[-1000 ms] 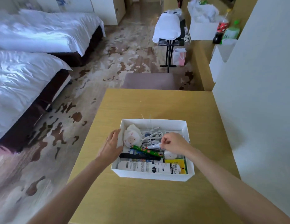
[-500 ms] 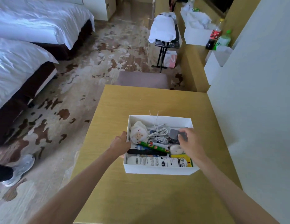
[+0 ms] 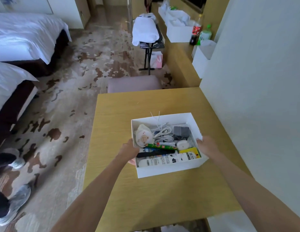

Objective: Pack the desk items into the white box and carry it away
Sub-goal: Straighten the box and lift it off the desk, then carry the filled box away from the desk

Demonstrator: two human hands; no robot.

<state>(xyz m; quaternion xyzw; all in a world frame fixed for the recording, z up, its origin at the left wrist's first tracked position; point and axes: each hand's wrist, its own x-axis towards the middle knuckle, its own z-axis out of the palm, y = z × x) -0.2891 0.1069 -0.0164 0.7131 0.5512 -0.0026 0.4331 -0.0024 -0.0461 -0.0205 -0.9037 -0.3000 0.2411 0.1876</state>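
The white box (image 3: 169, 169) sits slightly tilted over the yellow wooden desk (image 3: 129, 113), gripped on both sides. My left hand (image 3: 129, 150) holds its left wall and my right hand (image 3: 207, 145) holds its right wall. Inside lie a round white plush (image 3: 143, 136), a coiled white cable (image 3: 162, 131), a grey adapter (image 3: 180, 130), a green tube (image 3: 160, 146), a black strap (image 3: 154, 154), a white tube (image 3: 166, 159) and a yellow pack (image 3: 191, 151).
A white wall (image 3: 254, 97) runs close along the desk's right edge. A pink stool (image 3: 134, 83) stands beyond the desk. Two beds (image 3: 20, 39) are at the left, and a person's shoes (image 3: 13, 203) rest on the carpet. Far shelf holds bottles (image 3: 196, 30) and another white box (image 3: 177, 33).
My right hand left the box's inside and took hold of its right wall. The box has shifted right and turned slightly, and the camera view has swung left.
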